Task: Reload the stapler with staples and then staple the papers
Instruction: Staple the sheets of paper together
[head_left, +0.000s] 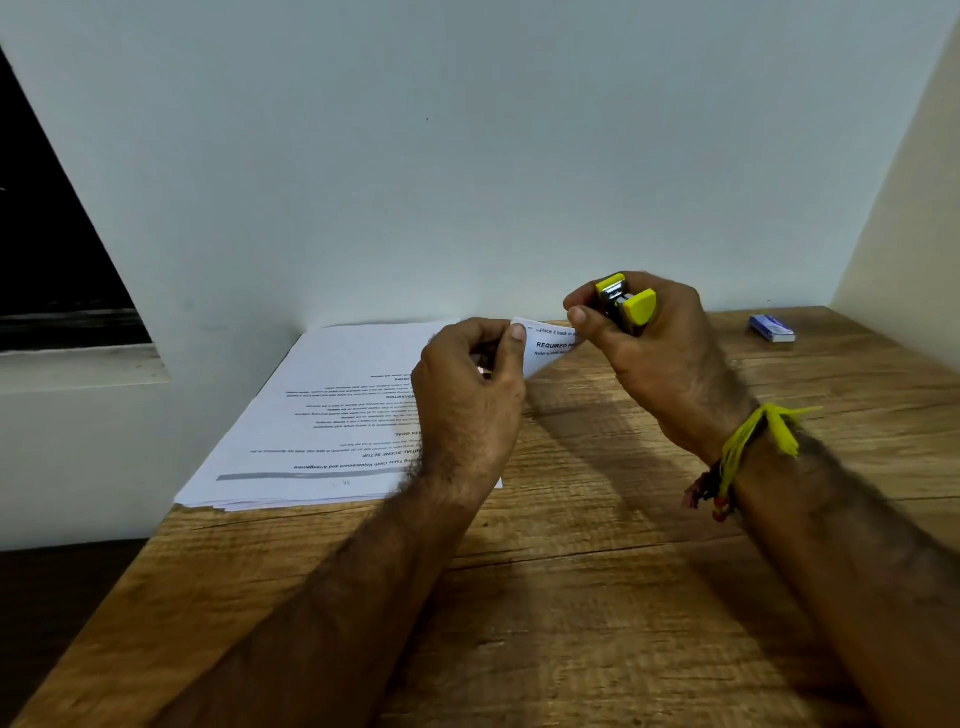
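Stapler (626, 304) clamped in right grip (649, 343); left grip (472, 384) pinches paper (550, 345) reading "REQUIRED"

Single head-worn wide-angle view, facing forward and down across the wooden table (571, 597) toward the rear wall (467, 156). Both forearms enter from the bottom edge at close range. Frame edges bend visibly. No second view supplied.
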